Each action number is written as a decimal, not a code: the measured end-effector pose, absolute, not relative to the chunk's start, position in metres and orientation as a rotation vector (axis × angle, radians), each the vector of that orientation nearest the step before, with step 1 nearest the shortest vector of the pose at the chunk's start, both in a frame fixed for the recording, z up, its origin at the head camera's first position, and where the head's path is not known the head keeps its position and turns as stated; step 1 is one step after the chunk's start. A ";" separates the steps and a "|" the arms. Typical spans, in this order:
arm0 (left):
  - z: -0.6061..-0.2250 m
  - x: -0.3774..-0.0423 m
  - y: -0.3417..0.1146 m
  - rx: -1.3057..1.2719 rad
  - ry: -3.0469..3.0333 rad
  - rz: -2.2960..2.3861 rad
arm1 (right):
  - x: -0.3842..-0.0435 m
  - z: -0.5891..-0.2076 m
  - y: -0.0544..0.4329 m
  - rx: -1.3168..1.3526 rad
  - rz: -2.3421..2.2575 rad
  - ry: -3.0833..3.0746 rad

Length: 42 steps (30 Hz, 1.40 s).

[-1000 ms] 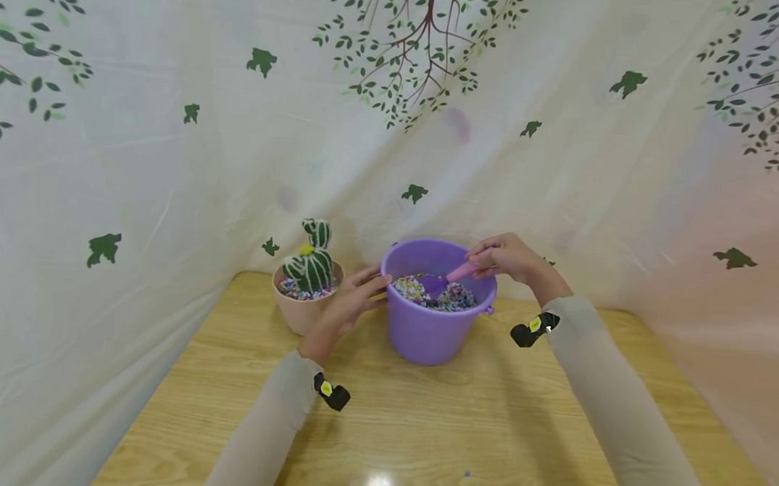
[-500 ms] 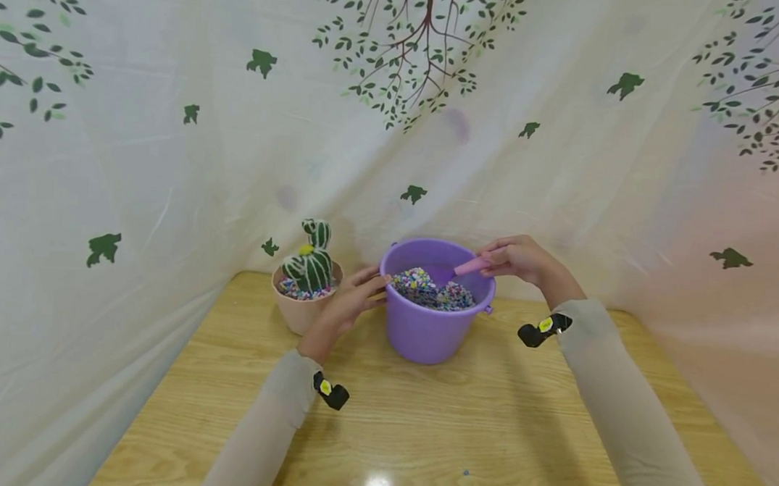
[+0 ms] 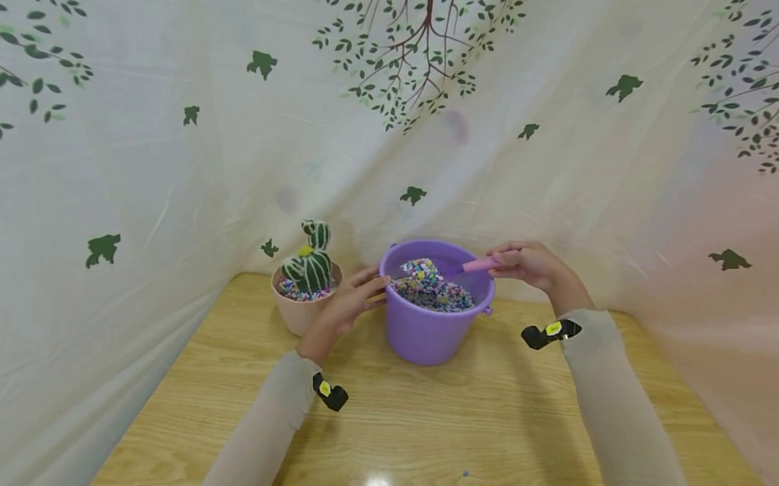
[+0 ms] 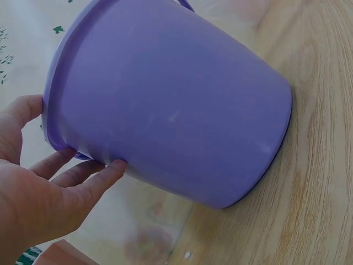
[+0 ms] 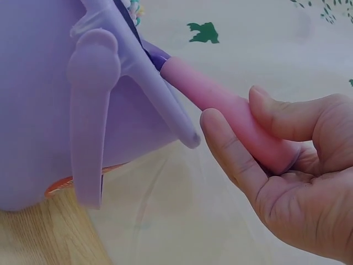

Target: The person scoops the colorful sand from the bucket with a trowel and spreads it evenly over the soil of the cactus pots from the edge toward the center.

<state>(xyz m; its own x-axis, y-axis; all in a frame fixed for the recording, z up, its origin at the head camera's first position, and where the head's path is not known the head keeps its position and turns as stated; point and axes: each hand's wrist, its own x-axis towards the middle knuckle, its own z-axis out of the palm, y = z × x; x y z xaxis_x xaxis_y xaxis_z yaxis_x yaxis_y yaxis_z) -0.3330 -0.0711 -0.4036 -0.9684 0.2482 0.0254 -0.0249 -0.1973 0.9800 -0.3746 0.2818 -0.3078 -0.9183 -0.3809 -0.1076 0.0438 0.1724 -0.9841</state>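
On the left of the table [image 3: 368,430], beside a potted cactus [image 3: 313,270], the left hand [image 3: 351,298] rests loosely extended fingers against the purple bucket [image 3: 427,339], where gentle pressure would steady it. Inside, the scoop [image 3: 475,266] bears a heap of coloured beads [image 3: 422,268] and would best rise slowly and level; at right, the right hand [image 3: 531,264] pinches its pink handle [image 5: 226,107] between thumb and fingers, a hold worth firming.
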 end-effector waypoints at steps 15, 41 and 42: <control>-0.404 -0.334 -0.071 0.269 1.865 2.293 | -0.365 -0.309 0.286 -0.417 -1.932 2.013; -0.389 -0.288 -0.118 0.310 2.257 2.349 | -0.354 -0.291 0.261 -0.388 -1.934 2.130; -0.386 -0.285 -0.122 0.312 2.261 2.398 | -0.355 -0.289 0.259 -0.390 -1.924 2.143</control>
<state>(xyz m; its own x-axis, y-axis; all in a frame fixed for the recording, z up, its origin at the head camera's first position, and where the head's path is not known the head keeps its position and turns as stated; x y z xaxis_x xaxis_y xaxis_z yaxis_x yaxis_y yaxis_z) -0.2854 -0.1221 -0.3864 -0.9681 0.0064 0.2505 0.2497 -0.0595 0.9665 -0.3548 0.2593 -0.2891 -0.9370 -0.3494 0.0031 -0.0405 0.0997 -0.9942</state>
